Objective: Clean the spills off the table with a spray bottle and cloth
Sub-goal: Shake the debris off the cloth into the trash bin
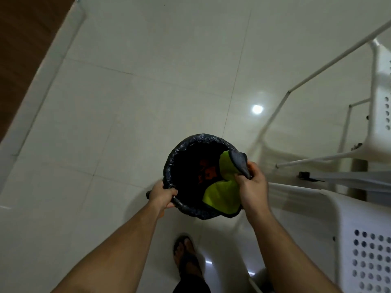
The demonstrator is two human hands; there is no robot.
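Head view, bin: a round waste bin (190, 144) lined with a black bin bag is held up above the pale tiled floor (131, 85); something orange-red (206, 173) lies deep inside, too dark to name.
Head view, left hand: the left hand (162, 196) grips the bin's near-left rim, fingers (172, 192) curled over the edge into the opening, thumb on the outside.
Head view, right hand: the right hand (252, 187) is at the bin's right rim, fingers (241, 179) pinching the cloth together with a grey flap; whether it also holds the rim I cannot tell.
Head view, cloth: a lime-green cleaning cloth (222, 195) with a grey reverse side hangs into the bin's right half, draped over the near-right rim, a grey corner sticking up past the rim just above the right hand.
Head view, furniture: white plastic chairs (368, 240) with perforated panels stand to the right, with thin white bars (317, 77) of a frame beyond them.
Head view, foot: a foot in a dark sandal (186, 256) stands on the floor below the bin, between the two forearms.
Head view, wall: a dark brown wooden panel (25, 39) runs along the upper left corner beside a white skirting.
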